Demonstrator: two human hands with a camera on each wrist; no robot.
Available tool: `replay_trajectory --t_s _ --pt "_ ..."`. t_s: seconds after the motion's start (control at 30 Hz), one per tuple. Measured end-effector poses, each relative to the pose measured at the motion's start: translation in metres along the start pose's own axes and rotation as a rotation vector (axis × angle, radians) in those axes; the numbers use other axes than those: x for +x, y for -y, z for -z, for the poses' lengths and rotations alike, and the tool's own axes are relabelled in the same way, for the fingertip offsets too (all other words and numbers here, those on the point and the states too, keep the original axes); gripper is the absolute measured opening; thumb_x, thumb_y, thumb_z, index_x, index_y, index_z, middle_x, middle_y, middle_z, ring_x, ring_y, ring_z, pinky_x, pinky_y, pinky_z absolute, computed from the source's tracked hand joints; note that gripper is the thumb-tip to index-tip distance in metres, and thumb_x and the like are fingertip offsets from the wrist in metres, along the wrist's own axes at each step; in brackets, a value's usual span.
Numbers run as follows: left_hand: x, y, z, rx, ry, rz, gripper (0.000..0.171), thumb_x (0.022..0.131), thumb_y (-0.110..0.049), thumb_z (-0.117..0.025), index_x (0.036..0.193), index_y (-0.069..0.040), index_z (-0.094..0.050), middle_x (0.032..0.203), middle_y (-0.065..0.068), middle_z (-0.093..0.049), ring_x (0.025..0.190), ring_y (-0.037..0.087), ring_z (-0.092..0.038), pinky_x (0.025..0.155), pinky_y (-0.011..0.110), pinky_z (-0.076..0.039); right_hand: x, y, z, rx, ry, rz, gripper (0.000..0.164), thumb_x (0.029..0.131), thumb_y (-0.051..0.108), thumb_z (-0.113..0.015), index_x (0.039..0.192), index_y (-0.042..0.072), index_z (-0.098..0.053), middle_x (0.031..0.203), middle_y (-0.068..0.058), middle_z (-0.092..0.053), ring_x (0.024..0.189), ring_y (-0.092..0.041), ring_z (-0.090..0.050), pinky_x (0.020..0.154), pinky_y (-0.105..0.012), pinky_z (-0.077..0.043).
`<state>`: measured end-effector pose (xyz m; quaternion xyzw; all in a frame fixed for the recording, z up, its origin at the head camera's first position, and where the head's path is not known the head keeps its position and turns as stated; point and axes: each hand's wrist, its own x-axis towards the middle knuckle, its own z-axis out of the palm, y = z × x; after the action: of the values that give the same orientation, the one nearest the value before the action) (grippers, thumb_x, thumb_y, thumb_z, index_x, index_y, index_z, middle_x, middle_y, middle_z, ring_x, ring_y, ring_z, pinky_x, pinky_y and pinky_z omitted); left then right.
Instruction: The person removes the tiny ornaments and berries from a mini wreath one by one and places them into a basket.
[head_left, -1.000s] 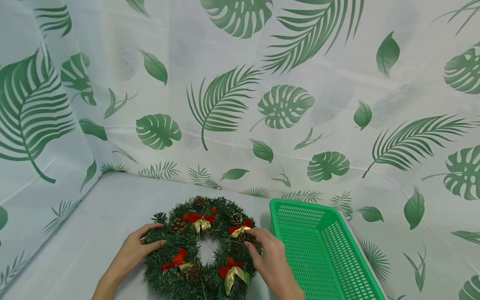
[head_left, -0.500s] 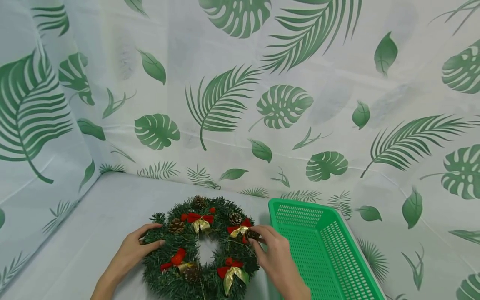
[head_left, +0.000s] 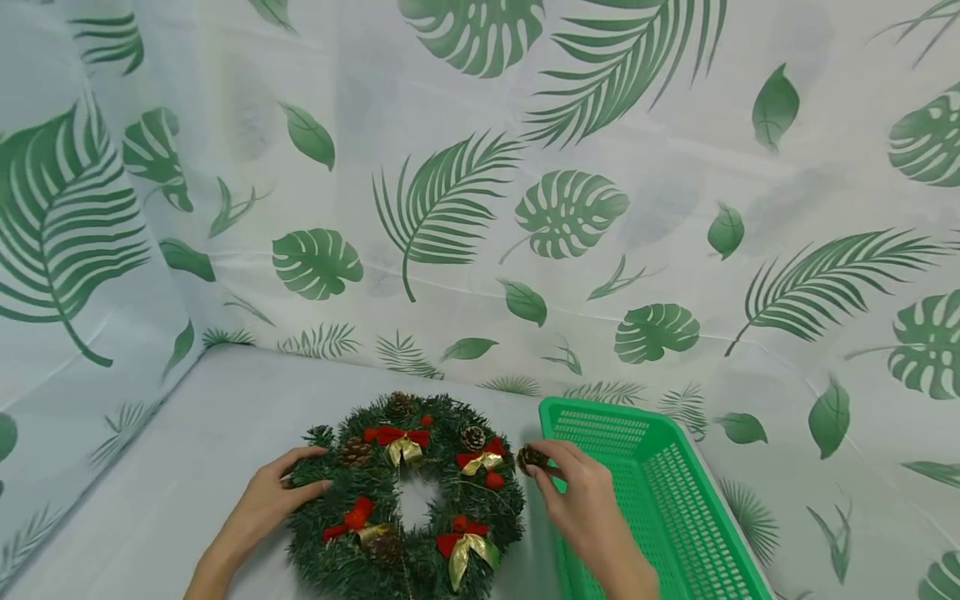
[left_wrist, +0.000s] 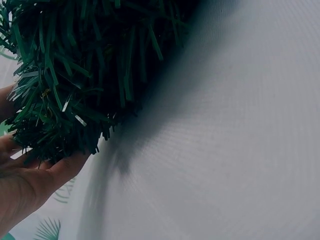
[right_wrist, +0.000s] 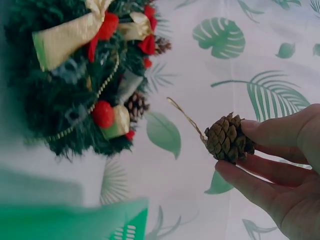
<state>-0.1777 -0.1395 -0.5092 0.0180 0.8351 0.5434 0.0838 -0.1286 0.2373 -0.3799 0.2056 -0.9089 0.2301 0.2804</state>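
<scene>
A green wreath (head_left: 322,550) with red and gold bows, red berries and several pine cones lies on the white surface. My left hand (head_left: 262,500) grips its left edge, thumb and fingers round the greenery; the left wrist view shows this hand (left_wrist: 35,185) at the wreath (left_wrist: 65,90) from close by. Off the wreath's right side, my right hand (head_left: 588,504) pinches a loose pine cone (head_left: 531,458) between thumb and fingers. In the right wrist view a gold cord loop (right_wrist: 185,116) sticks out from this pine cone (right_wrist: 227,140), apart from the wreath.
A green plastic basket (head_left: 663,429) with perforated walls stands right of the wreath, partly under my right forearm. A white leaf-patterned sheet (head_left: 480,333) rises behind the table (head_left: 247,392) and along its left side.
My right hand has drawn the pine cone away from the wreath to the right, towards the basket's near left edge. My left hand keeps its place on the wreath.
</scene>
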Motion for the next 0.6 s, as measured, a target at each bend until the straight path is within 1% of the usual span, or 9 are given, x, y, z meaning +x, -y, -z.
replay_trajectory --t_s 0.1,0.23,0.3,0.33,0.4,0.5,0.6 --pt "-0.002 0.001 -0.003 -0.017 -0.043 0.0 0.058 0.092 -0.035 -0.079 0.142 -0.012 -0.06 0.154 0.025 -0.047 0.142 0.048 -0.044 0.108 0.065 -0.045 0.003 -0.007 0.005 -0.006 0.022 -0.02 0.037 0.073 -0.014 -0.084 0.105 0.002 -0.075 0.101 -0.011 -0.074 0.084 -0.024 -0.076 0.068 -0.018 -0.061" --pt "0.009 -0.003 -0.024 -0.053 -0.039 -0.039 0.051 0.089 -0.033 -0.081 0.135 -0.015 -0.066 0.15 0.021 -0.054 0.139 0.046 -0.048 0.107 0.064 -0.046 -0.006 -0.029 0.024 -0.093 0.025 -0.088 0.038 0.071 -0.011 -0.087 0.104 0.004 -0.077 0.098 -0.01 -0.076 0.083 -0.029 -0.075 0.063 -0.02 -0.061" --pt "0.012 -0.003 -0.029 -0.067 -0.042 -0.047 0.048 0.089 -0.031 -0.082 0.133 -0.017 -0.067 0.149 0.02 -0.055 0.139 0.046 -0.049 0.109 0.064 -0.045 -0.008 -0.039 0.028 -0.12 0.048 -0.122 0.037 0.071 -0.009 -0.087 0.104 0.004 -0.077 0.097 -0.01 -0.076 0.083 -0.032 -0.074 0.061 -0.022 -0.061" --pt "0.012 -0.002 -0.029 -0.073 -0.049 -0.049 0.047 0.089 -0.03 -0.082 0.132 -0.017 -0.068 0.149 0.019 -0.055 0.139 0.045 -0.049 0.109 0.064 -0.045 -0.007 -0.043 0.028 -0.117 0.064 -0.136 0.036 0.072 -0.008 -0.087 0.105 0.003 -0.077 0.096 -0.01 -0.076 0.083 -0.032 -0.074 0.061 -0.023 -0.062" --pt "0.009 0.001 -0.024 -0.074 -0.074 -0.047 0.047 0.089 -0.028 -0.082 0.131 -0.017 -0.068 0.149 0.019 -0.056 0.139 0.045 -0.048 0.109 0.064 -0.044 -0.001 -0.048 0.023 -0.085 0.108 -0.168 0.033 0.076 -0.005 -0.086 0.107 0.003 -0.077 0.097 -0.011 -0.077 0.085 -0.033 -0.074 0.062 -0.025 -0.062" --pt "-0.001 0.006 -0.004 -0.051 -0.122 -0.035 0.049 0.089 -0.029 -0.082 0.133 -0.014 -0.067 0.149 0.02 -0.055 0.14 0.046 -0.047 0.11 0.065 -0.044 0.018 -0.048 0.007 0.009 0.163 -0.209 0.029 0.082 -0.002 -0.082 0.11 0.003 -0.077 0.1 -0.012 -0.077 0.085 -0.03 -0.077 0.064 -0.025 -0.063" --pt "-0.002 0.004 -0.004 -0.025 -0.097 -0.035 0.053 0.09 -0.031 -0.081 0.137 -0.012 -0.064 0.15 0.021 -0.054 0.141 0.047 -0.046 0.11 0.064 -0.043 0.018 -0.053 0.012 0.052 0.188 -0.278 0.027 0.087 0.0 -0.08 0.113 0.004 -0.076 0.102 -0.013 -0.077 0.087 -0.028 -0.078 0.067 -0.025 -0.063"
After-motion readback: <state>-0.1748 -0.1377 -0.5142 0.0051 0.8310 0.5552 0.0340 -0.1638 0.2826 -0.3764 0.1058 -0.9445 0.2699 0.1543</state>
